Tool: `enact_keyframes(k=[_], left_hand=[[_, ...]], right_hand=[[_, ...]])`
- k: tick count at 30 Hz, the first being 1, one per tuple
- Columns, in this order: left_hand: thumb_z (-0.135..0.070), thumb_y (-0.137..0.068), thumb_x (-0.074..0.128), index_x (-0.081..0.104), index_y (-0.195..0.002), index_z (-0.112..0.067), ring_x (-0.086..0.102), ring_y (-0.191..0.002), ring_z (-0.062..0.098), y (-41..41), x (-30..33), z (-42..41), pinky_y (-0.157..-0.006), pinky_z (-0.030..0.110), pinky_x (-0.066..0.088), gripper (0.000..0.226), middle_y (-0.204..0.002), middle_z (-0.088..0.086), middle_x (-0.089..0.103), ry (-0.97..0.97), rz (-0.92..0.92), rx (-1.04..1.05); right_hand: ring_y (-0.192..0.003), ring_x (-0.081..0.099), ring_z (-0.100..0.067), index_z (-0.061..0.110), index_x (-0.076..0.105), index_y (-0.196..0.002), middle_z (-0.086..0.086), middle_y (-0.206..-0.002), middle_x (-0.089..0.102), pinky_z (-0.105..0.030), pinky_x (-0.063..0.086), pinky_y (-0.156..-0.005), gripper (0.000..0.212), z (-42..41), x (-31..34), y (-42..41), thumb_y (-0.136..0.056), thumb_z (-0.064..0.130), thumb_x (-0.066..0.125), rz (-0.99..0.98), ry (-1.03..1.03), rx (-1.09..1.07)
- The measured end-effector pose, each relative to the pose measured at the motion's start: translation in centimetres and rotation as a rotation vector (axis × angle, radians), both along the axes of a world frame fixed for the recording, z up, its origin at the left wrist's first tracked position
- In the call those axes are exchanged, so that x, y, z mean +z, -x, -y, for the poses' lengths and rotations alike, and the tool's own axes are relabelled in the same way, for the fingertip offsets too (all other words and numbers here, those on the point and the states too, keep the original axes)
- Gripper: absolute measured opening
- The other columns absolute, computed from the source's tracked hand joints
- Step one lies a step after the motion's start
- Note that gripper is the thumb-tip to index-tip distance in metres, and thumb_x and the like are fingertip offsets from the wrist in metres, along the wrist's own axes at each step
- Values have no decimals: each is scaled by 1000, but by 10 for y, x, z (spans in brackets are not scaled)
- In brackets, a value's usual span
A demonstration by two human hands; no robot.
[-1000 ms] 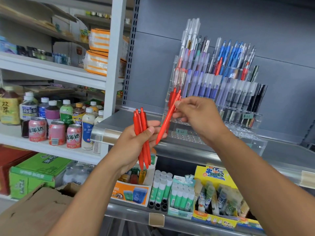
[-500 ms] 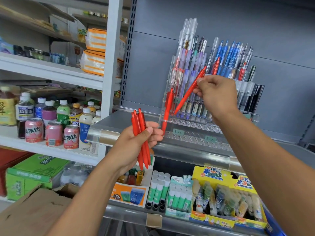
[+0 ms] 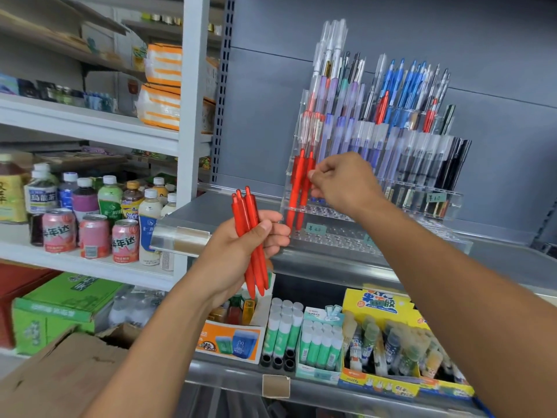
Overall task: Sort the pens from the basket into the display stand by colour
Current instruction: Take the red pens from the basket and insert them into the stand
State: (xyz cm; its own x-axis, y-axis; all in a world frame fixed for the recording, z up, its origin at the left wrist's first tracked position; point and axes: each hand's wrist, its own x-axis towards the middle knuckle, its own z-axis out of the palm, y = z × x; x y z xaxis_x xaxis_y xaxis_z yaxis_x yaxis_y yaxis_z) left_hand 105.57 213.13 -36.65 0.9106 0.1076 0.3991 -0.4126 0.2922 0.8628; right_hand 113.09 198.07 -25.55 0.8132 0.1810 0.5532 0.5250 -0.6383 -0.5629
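While the right hand (image 3: 343, 184) pinches the upper barrel of a red pen (image 3: 305, 191) at the left end of the clear acrylic display stand (image 3: 376, 233), the step in hand is judged to be seating that pen in the red column, just beside another red pen (image 3: 294, 188) standing in the neighbouring slot. Both pens stand nearly upright with their tips at the perforated lower tier; whether the pinched pen is fully seated cannot be told. The left hand (image 3: 238, 254) grips a bundle of red pens (image 3: 251, 236), about three, held upright in front of the shelf edge and near the stand's left corner. The basket named in the task is not in view. Blue pens (image 3: 404, 82) and black pens (image 3: 455, 164) fill slots further right, so the red group belongs at the left. The next move probably calls for releasing the pinched pen once it stands unaided, then drawing one pen from the bundle and aligning its tip with a free hole beside the seated pair.
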Motion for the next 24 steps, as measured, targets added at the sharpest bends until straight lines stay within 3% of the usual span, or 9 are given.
enact_keyframes(k=[4, 6, 9, 12, 17, 20, 24], left_hand=[[-14, -96, 51, 67, -106, -14, 71, -85, 14, 1, 1, 1, -81, 25, 57, 18, -88, 2, 75, -7, -4, -9], [-13, -97, 50, 65, -109, -14, 71, -85, 14, 2, 1, 1, -80, 25, 57, 19, -89, 2, 75, -9, -1, -19], [-12, -97, 50, 57, -115, -17, 72, -84, 15, 3, 3, 1, -78, 25, 57, 20, -94, 7, 76, 12, 0, -47], [-13, -97, 50, 51, -109, -17, 73, -87, 19, 5, 4, 2, -76, 25, 57, 13, -98, 10, 76, 28, -9, -69], [-15, -97, 49, 56, -110, -13, 73, -95, 23, 8, 5, 5, -80, 26, 59, 15, -99, 10, 76, 60, -5, -104], [-20, -92, 51, 64, -112, -14, 73, -90, 16, 9, 5, 6, -75, 22, 58, 25, -98, 6, 76, 20, 6, -117], [-24, -88, 53, 64, -117, -14, 72, -99, 20, 11, 5, 3, -77, 22, 57, 33, -105, 10, 75, -40, -9, -152]], right_hand=[[-74, 70, -13, 4, 69, -80, -4, -71, 71, -33, 54, -86, 26, 0, -5, -1, -95, 24, 62, -16, -21, 1], [-72, 66, -3, 2, 70, -81, -4, -73, 71, -32, 52, -92, 30, 1, -6, 0, -96, 27, 61, -10, -25, -8], [-61, 61, -1, 9, 64, -79, -1, -73, 70, -24, 53, -77, 27, 2, -11, 9, -97, 27, 56, 132, -70, -80], [-52, 54, 3, 20, 60, -83, 12, -61, 57, -5, 40, -52, 17, 0, -19, 29, -97, 23, 52, 230, -87, -14], [-61, 56, 6, 29, 67, -88, 12, -69, 62, -6, 41, -58, 11, -9, -41, 53, -94, 29, 58, 73, -15, 259], [-60, 63, -1, 22, 71, -93, 5, -74, 68, -9, 46, -58, 17, -11, -46, 58, -95, 33, 59, -35, -32, 365], [-46, 57, 3, 11, 70, -92, 1, -63, 58, -7, 42, -50, 14, -8, -47, 62, -96, 21, 60, -121, -53, 435]])
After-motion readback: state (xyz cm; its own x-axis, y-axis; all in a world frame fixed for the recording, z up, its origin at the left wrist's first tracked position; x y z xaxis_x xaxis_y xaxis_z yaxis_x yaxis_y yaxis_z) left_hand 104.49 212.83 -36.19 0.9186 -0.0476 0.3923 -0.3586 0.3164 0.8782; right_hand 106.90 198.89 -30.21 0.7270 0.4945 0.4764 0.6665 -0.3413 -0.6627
